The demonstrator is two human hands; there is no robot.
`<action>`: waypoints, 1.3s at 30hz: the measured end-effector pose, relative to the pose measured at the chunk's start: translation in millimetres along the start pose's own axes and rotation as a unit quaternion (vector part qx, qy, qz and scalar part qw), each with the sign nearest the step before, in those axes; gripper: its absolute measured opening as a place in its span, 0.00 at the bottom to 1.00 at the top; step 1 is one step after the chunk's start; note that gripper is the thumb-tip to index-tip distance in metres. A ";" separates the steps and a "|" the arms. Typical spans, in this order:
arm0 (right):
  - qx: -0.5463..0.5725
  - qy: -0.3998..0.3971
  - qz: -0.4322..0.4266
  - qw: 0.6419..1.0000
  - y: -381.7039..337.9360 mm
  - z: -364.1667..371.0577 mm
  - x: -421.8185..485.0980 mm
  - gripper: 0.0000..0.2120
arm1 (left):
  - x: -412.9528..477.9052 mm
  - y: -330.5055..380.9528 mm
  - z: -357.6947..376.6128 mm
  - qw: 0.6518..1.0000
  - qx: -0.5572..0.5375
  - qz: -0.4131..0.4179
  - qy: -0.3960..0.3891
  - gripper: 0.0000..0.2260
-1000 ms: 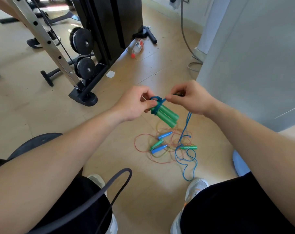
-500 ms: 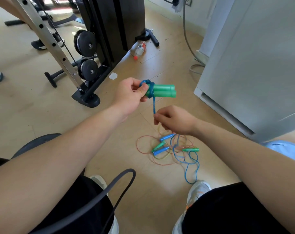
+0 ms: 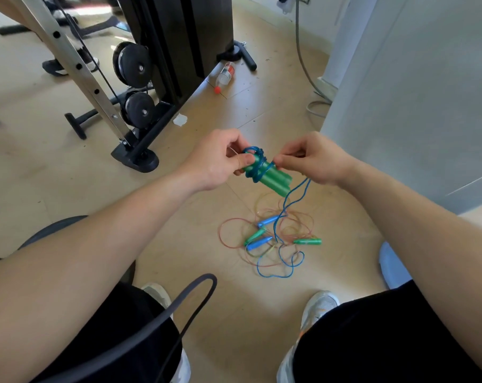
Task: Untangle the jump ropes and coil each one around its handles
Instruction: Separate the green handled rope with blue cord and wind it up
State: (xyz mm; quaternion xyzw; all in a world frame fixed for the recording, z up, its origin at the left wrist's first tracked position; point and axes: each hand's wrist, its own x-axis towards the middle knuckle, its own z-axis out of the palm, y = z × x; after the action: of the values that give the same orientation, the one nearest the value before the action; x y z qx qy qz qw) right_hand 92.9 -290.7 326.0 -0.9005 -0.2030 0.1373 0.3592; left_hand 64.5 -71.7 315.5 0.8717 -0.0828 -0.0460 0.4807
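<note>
Head view: left hand [image 3: 216,161] grips paired green handles [image 3: 275,179]; right hand [image 3: 314,158] pinches blue rope [image 3: 259,155] at their 2 o'clock, mid-coil. Next: another wrap.

Six handles [image 3: 274,180] are showing: four green, two blue. Three ropes [image 3: 260,156] are showing: one blue, one pink, one yellowish. One bottle [image 3: 225,74] is lying on the floor [image 3: 68,172].

**Both hands up, both gripping**

We reach both bare forearms forward, hands close together. Our left hand [image 3: 220,161] grips the paired green plastic handles [image 3: 273,179], thumb pressed against them; our right hand [image 3: 314,158] pinches the thin blue cord [image 3: 295,200] with curled fingers.
</note>
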 end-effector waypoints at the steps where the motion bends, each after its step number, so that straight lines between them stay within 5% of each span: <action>1: 0.011 0.001 -0.002 1.000 3.1 -0.2 0.2 0.09 | 0.3 0.4 -1.0 1.000 -0.010 0.001 -0.015 0.07; 13: 0.174 0.034 -0.013 0.984 1.7 7.4 3.2 0.09 | -0.1 8.6 -3.7 0.994 -0.047 -0.017 -0.100 0.06; 23: 0.197 -0.033 0.094 0.975 16.9 27.4 3.6 0.14 | 0.1 8.8 -7.0 0.968 -0.241 -0.063 0.026 0.05; 30: 0.010 -0.059 0.036 0.998 -21.6 53.8 -3.2 0.11 | 6.3 -11.3 -7.2 0.984 -0.032 -0.086 0.154 0.03; 33: -0.044 -0.027 0.001 0.999 -31.9 46.8 -6.0 0.14 | 6.2 -10.5 -8.9 0.988 0.056 -0.046 0.133 0.05; 39: 0.033 0.009 0.009 0.999 -19.1 9.8 0.2 0.12 | 2.7 0.6 -7.4 0.996 0.068 -0.025 0.057 0.04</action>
State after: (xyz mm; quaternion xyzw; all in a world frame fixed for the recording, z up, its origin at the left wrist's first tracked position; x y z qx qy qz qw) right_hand 84.2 -272.2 332.5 -0.8914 -0.1866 0.1388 0.3890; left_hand 68.2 -66.4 320.0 0.9056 -0.0368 -0.0027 0.4225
